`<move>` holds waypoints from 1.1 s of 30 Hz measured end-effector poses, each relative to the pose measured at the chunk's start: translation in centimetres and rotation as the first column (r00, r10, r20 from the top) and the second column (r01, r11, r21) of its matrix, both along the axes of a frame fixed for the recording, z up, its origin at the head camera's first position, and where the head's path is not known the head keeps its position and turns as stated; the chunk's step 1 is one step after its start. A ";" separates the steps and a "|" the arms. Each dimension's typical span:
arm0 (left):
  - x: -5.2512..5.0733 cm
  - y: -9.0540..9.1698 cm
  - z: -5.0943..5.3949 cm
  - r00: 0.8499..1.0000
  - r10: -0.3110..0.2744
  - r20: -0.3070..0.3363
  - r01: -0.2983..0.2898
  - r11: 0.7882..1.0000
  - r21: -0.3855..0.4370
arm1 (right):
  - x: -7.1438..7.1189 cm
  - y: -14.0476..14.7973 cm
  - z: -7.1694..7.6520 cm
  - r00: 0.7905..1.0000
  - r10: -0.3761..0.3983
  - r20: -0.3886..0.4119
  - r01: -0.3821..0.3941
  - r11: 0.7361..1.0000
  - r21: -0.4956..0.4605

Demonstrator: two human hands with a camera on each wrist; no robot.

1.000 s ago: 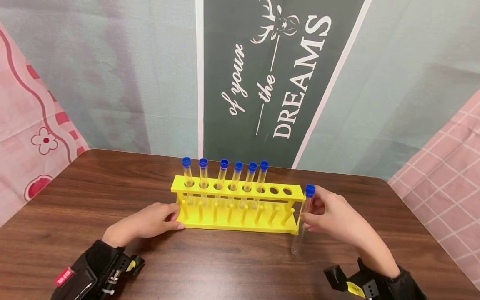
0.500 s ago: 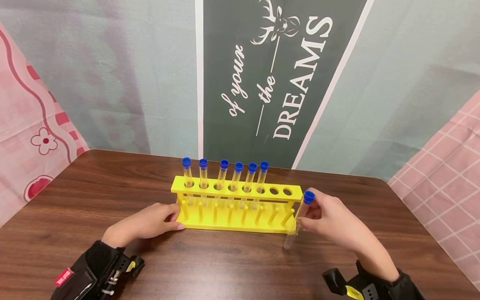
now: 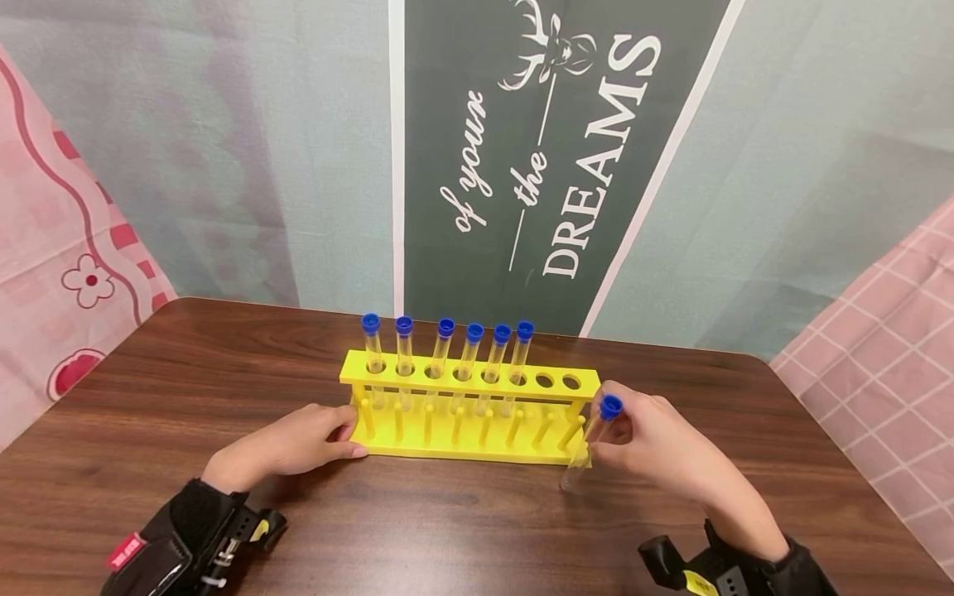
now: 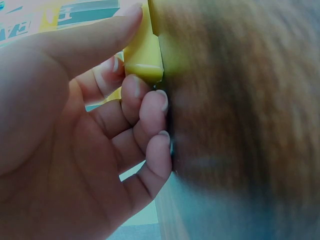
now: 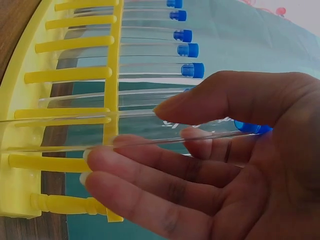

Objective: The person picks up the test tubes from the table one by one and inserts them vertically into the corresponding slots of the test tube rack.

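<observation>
A yellow test tube rack (image 3: 455,451) stands on the table, with several blue-capped test tubes (image 3: 439,352) upright in its holes. At its left end my left hand (image 3: 301,439) grips the base; in the left wrist view the thumb lies on the yellow end and the other fingers curl beside it. My right hand (image 3: 663,443) pinches one more blue-capped test tube (image 5: 165,141) between thumb and fingers. That tube leans in front of the rack's right end, cap up and to the right, lower end toward the tabletop. Whether it touches the table I cannot tell.
The brown wooden table (image 3: 447,538) reaches back to a hanging cloth (image 3: 328,165) with printed lettering. Pink patterned cloth (image 3: 89,240) hangs at the sides. Two round holes (image 3: 557,381) show at the rack's right end, and a row of pegs (image 3: 485,426) runs along its front.
My right hand has moved the test tube slightly left and down, and its tilt has grown. My left hand and the rack have stayed almost still.
</observation>
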State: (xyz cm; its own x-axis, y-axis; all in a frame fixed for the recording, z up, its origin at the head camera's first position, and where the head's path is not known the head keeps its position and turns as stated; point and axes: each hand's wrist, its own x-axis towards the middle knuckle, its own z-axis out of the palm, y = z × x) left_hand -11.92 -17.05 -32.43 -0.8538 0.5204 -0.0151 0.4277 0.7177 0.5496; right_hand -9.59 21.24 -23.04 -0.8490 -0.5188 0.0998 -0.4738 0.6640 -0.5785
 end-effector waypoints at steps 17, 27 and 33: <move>0.1 0.0 -0.1 1.000 0.000 -0.004 0.000 1.000 -0.005 | -0.4 0.4 -0.3 1.000 0.005 -0.006 -0.005 0.999 0.033; 0.0 0.1 0.0 1.000 0.013 0.013 -0.012 1.000 -0.007 | -0.6 0.5 -0.3 0.999 0.011 0.040 -0.013 0.999 0.050; 0.0 0.2 0.1 0.999 0.030 0.034 -0.029 0.999 -0.014 | -0.7 0.6 -0.1 0.999 0.028 0.042 -0.030 0.998 0.050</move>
State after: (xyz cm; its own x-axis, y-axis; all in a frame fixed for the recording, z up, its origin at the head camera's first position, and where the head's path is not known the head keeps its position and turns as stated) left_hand -11.92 -16.84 -32.32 -0.8677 0.4945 -0.0512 0.3874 0.7371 0.5537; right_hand -10.30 21.85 -23.13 -0.8365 -0.5466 0.0380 -0.4697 0.6795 -0.5636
